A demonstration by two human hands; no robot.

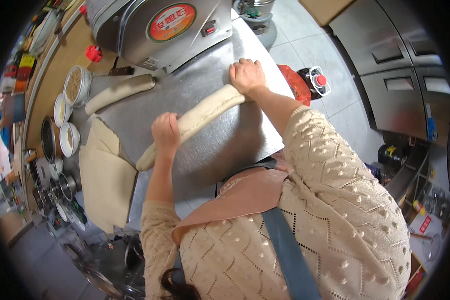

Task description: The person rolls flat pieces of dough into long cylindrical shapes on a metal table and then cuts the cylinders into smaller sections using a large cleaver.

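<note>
A long dough roll (206,110) with a seam along its near side lies aslant on the stainless steel worktop (210,172). My left hand (165,131), slightly blurred, is curled over the roll near its left end. At the right end, my right hand (247,76) wraps over the dough with bent fingers; the fingertips of both hands are partly hidden. A flat sheet of dough (107,180) is left of the roll, one corner folded and its lower part reaching past the table edge. Farther back rests a second, shorter dough roll (120,93).
A steel machine (161,33) with a red switch stands at the back. Along the left are a tub of brown filling (74,85), white bowls (69,138) and a dark round pot (50,139). A red-capped jug (317,81) stands on the floor beyond the right edge, before a steel refrigerator (390,82).
</note>
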